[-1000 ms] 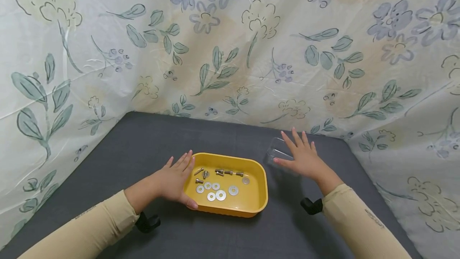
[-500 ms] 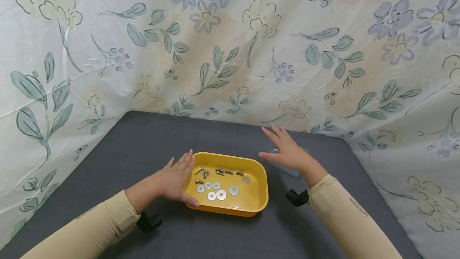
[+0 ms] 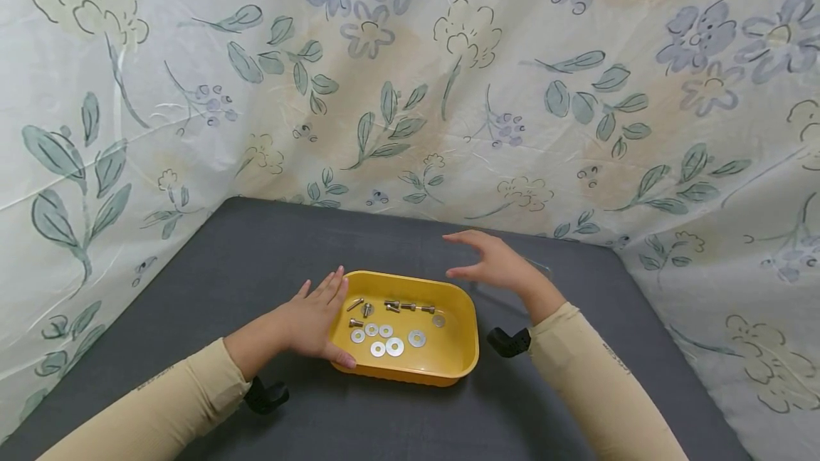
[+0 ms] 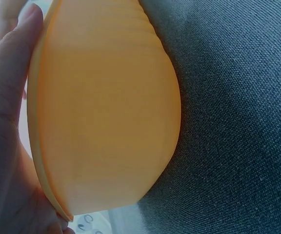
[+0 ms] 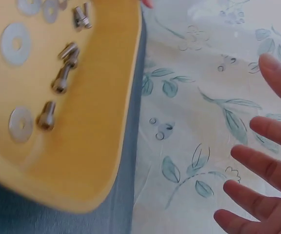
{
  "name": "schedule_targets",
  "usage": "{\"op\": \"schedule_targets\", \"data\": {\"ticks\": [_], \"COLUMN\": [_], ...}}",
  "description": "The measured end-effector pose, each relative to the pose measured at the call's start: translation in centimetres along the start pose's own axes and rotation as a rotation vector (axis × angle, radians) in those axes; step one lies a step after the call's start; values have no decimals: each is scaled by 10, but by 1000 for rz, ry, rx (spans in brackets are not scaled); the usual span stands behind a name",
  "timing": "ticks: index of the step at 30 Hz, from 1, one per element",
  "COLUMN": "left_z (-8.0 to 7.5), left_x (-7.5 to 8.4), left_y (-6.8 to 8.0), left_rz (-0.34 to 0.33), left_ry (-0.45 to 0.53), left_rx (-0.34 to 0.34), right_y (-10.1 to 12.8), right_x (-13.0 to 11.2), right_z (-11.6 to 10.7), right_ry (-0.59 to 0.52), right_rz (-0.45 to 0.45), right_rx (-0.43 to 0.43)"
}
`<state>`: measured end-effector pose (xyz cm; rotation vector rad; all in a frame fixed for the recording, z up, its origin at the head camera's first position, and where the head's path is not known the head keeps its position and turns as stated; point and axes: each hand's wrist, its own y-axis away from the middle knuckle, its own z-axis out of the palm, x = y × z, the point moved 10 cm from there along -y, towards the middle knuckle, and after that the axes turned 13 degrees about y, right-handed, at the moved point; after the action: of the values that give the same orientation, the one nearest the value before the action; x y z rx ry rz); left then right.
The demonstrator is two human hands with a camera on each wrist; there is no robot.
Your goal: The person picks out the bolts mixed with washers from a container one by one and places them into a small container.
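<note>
A yellow plastic tray (image 3: 455,347) stands on the dark grey cloth, with its outer side (image 4: 106,112) filling much of the left wrist view. Inside lie several flat washers (image 3: 394,346) and several short silver socket-head screws (image 3: 408,306). My left hand (image 3: 314,319) rests on the tray's left end, fingers extended along the rim and thumb at the front corner. Over the back right corner of the tray my right hand (image 3: 493,262) hovers in the air, holding nothing. In the right wrist view its fingers (image 5: 262,163) are spread apart, beside the tray and screws (image 5: 47,116).
A clear plastic container (image 3: 541,267) sits behind the right hand, mostly hidden by it. The grey table cloth (image 3: 288,233) ends at a flower-patterned curtain (image 3: 410,112) at the back and sides.
My right hand has moved left from above the clear container to the tray's back right corner, its palm turning. The left hand and the tray have stayed put.
</note>
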<state>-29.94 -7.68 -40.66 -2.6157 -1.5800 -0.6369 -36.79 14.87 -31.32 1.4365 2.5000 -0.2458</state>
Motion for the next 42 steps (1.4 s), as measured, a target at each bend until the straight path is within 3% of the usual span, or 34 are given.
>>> {"op": "schedule_targets", "data": {"ticks": [18, 27, 42], "left_z": [1, 0, 2], "left_x": [-1, -1, -3], "left_y": [-2, -2, -3], "left_rz": [11, 4, 5], "left_ry": [1, 14, -2], "left_rx": [13, 3, 11], "right_y": [-15, -18, -20], "right_x": [-13, -8, -3], "right_z": [24, 40, 74], "right_ry": [-223, -184, -112], "right_rz": [-51, -14, 28], "right_rx": [-86, -138, -333]}}
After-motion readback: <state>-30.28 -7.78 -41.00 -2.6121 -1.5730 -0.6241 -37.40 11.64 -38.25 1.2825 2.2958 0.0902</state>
